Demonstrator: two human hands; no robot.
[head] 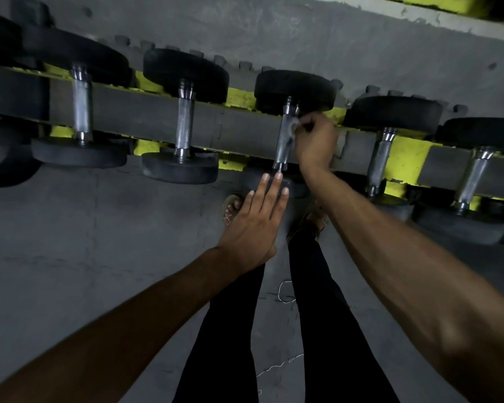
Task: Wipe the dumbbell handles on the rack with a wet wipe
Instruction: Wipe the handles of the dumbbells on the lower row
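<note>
Several black dumbbells with knurled steel handles lie across a yellow and grey rack point(245, 128). My right hand point(314, 141) pinches a small pale wet wipe point(294, 125) against the upper part of the middle dumbbell's handle point(282, 146). My left hand point(253, 225) lies flat with straight fingers, its fingertips resting on the near head of that same dumbbell point(291, 186), just below the handle's lower end. Other handles stand to the left point(184, 126) point(81, 107) and to the right point(379, 159) point(474, 177).
The rack stands on a grey concrete floor point(99, 242). My legs in dark trousers and sandalled feet point(232, 207) are right below the rack's front edge. A thin pale cord point(282, 292) lies on the floor between my legs. A wall edge point(390, 16) runs behind the rack.
</note>
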